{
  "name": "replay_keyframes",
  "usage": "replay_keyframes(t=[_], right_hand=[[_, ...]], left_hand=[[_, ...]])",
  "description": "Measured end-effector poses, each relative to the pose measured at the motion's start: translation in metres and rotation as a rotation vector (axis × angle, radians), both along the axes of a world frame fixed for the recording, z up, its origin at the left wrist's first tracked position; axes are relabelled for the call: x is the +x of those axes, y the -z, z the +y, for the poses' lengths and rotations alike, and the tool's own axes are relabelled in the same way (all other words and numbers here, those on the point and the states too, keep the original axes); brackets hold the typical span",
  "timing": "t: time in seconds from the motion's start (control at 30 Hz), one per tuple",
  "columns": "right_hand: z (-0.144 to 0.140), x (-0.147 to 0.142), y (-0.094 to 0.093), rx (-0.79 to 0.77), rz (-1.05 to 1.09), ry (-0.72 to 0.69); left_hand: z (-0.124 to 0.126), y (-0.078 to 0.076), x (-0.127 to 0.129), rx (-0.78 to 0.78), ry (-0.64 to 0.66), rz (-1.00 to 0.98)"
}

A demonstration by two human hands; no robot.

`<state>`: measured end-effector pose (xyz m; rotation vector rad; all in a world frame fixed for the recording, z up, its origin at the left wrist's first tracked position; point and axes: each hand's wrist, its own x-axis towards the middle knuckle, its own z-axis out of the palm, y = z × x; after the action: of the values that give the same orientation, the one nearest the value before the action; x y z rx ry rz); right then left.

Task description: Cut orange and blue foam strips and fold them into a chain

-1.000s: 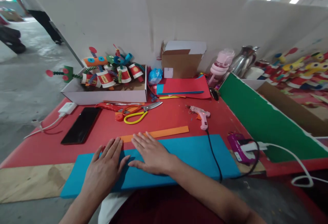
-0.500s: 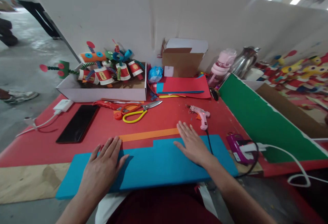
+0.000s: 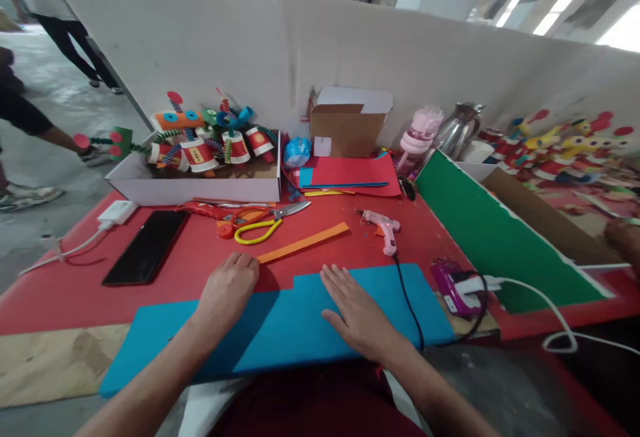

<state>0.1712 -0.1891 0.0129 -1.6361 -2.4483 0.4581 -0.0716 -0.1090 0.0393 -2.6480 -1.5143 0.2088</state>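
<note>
Orange strip touches left hand, beyond right hand.

My red table carries a blue foam sheet at six o'clock, scissors and a pink glue gun toward twelve, and a black phone at nine.

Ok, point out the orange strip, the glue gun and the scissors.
orange strip (image 3: 304, 243), head view, middle of the strip.
glue gun (image 3: 384, 227), head view, on its pink body.
scissors (image 3: 256, 230), head view, on the yellow handle loop.
</note>
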Motion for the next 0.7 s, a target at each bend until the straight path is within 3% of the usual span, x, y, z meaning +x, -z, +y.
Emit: replay_keyframes(t=[0.13,0.2,0.33,0.43,0.57,0.7], right_hand=[[0.011,0.018,0.005,0.062,-0.123,0.388],[0.012,0.02,-0.001,0.137,-0.127,0.454],[0.013,-0.008,-0.021,0.294,-0.021,0.262],[0.027,-0.04,-0.025,0.234,0.073,0.021],[0.056,-0.061,-0.012,0.052,0.05,-0.074],[0.07,-0.056,0.006,0.02,-0.021,-0.092]], left_hand=[[0.002,-0.002,-0.005,0.008,0.008,0.003],[0.001,0.001,-0.009,0.016,0.031,-0.003],[0.0,0.005,-0.006,0.028,0.093,-0.027],[0.003,0.003,0.012,0.009,0.127,-0.037],[0.009,0.009,0.026,-0.039,0.158,-0.097],[0.004,0.028,-0.007,0.008,0.182,-0.215]])
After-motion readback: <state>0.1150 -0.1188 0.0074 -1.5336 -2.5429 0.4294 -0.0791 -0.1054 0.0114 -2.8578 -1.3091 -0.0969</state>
